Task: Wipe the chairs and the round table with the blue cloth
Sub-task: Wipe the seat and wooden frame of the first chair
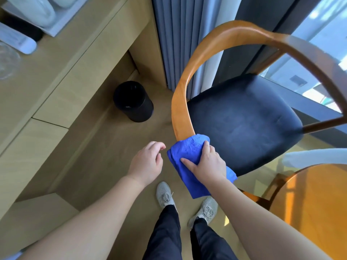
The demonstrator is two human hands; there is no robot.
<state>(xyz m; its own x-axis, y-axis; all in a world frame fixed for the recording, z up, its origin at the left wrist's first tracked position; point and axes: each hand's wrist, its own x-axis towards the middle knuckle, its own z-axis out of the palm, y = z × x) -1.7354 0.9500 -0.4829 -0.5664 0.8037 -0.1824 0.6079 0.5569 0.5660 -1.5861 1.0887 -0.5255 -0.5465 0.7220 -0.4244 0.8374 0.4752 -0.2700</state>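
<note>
Cloth [189, 156] on chair rail [183, 102], wooden floor [105, 147]

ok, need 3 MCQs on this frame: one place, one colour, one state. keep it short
1. Where does the blue microfibre cloth press?
A. on the curved wooden chair armrest
B. on the round wooden table
C. on the floor

2. What colour is the padded chair seat?
A. white
B. dark navy
C. orange

3. What is the left hand doing?
A. gripping the cloth
B. holding the bin
C. open, holding nothing

Answers:
1 A: the right hand wraps the cloth over the armrest end.
2 B: the cushion reads dark navy.
3 C: its fingers are spread beside the cloth, touching nothing.
</note>
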